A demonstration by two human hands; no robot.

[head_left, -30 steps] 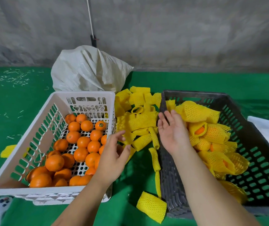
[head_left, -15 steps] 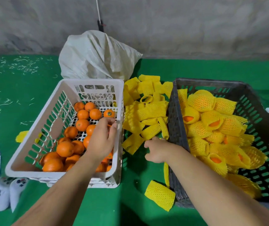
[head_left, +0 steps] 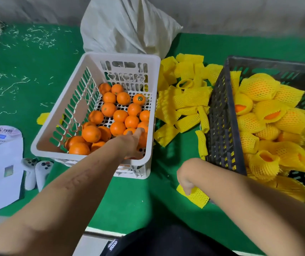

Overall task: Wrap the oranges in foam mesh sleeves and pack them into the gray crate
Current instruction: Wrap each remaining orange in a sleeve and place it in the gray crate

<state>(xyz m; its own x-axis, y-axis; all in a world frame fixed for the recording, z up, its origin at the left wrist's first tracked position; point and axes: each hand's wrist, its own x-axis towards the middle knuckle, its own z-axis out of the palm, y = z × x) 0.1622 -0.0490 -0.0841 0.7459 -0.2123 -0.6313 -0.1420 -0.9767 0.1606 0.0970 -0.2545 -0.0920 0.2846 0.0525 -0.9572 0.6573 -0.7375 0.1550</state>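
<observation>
**A:** Where do things stand?

**B:** The left hand [head_left: 134,143] is down in the white slatted plastic basket [head_left: 59,137], at its four-o'clock corner, fingers curled over one of the loose bare oranges [head_left: 117,109] there. Whether it has closed a real grip I can't tell; the fruit under the palm is mostly hidden. The right hand [head_left: 184,179] is at five o'clock on the green-covered worktop [head_left: 129,196], fingers bent down onto a single flat yellow foam mesh sleeve [head_left: 196,196], apparently pinching its near edge.

**A:** And the packing end?

**B:** The dark gray slotted crate [head_left: 221,130] sits at three o'clock, already heaped with sleeved oranges [head_left: 258,87]. A pile of spare yellow sleeves [head_left: 184,100] lies between basket and crate.

**A:** So how should this step go?

**B:** I'd say: take one orange cleanly, lifting straight up so the neighbours don't roll. Pick the sleeve up by one open end so the tube can be spread. Bring both to the middle, then push the orange in until the mesh covers it evenly.

**A:** Risks?

**B:** The foam probably tears if stretched hard, and a flattened sleeve may need opening first.
</observation>
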